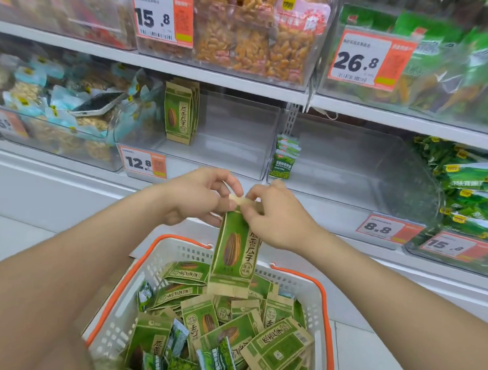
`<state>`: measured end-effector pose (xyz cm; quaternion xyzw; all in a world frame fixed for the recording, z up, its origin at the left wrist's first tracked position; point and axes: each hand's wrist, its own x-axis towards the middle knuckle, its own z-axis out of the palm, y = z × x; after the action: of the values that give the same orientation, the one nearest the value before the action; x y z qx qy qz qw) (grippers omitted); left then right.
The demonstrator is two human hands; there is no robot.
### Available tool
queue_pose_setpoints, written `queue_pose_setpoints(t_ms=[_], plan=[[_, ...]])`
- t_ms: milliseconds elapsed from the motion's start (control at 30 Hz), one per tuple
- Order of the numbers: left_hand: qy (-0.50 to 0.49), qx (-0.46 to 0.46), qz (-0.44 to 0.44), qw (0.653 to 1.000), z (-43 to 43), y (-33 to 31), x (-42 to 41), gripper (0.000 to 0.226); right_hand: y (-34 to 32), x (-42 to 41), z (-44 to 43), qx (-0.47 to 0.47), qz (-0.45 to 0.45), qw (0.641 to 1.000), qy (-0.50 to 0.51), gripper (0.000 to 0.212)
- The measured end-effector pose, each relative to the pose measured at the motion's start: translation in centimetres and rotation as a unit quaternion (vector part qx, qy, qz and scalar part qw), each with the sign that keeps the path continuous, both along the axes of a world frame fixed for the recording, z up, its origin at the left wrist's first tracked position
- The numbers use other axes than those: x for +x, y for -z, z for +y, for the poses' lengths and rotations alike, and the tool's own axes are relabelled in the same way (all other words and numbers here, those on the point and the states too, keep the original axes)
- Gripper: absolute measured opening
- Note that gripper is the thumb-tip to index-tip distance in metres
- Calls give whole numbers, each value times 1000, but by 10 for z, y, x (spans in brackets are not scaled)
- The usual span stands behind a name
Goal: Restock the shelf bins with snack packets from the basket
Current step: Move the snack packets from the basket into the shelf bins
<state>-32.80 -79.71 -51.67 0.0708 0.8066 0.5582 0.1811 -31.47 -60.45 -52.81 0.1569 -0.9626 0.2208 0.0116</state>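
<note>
Shelf bins (240,122) behind, left hand (199,196) and right hand (278,217) pinch packet (234,258) top.

The top seal of the seed packet (235,255) is hidden, pinched under the left hand (197,196) and right hand (275,214). At six o'clock the basket (153,267) runs off the bottom edge. The bin (62,8) at eleven o'clock is blurred — contents unclear.

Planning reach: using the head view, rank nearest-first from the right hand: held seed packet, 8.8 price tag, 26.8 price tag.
1. Held seed packet, pinched at top.
2. 8.8 price tag, lower shelf, right.
3. 26.8 price tag, top shelf, upper right.
</note>
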Motion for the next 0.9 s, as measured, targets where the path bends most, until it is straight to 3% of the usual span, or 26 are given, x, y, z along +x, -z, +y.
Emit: queue_pose_setpoints(t_ms=[167, 233, 333, 500, 600, 733, 800, 900], plan=[[-126, 134, 24, 983, -5, -3, 5, 18, -8, -2, -18, -263, -53, 961, 67, 10], [-136, 147, -1, 980, -1, 2, 9, 17, -6, -5, -22, -293, -33, 952, 82, 9], [-97, 131, -60, 985, 2, 9, 15, 40, -4, -6, -29, -334, -8, 937, 103, 10], [-171, 157, -50, 971, 3, 16, 12, 41, -2, -4, -43, -479, -70, 862, 149, 14], [-214, 150, -37, 965, 5, 18, 8, 42, 5, -6, -48, -463, -60, 870, 158, 18], [-279, 148, -7, 949, -2, 11, -2, 45, 12, -4, -52, -399, -60, 903, 150, 44], [-308, 131, 16, 942, -7, 7, -7, 49, 13, -2, -56, -334, -24, 936, 103, 38], [-315, 135, 8, 940, -14, 0, -14, 45, 13, -5, -64, -313, 2, 946, 83, 38]])
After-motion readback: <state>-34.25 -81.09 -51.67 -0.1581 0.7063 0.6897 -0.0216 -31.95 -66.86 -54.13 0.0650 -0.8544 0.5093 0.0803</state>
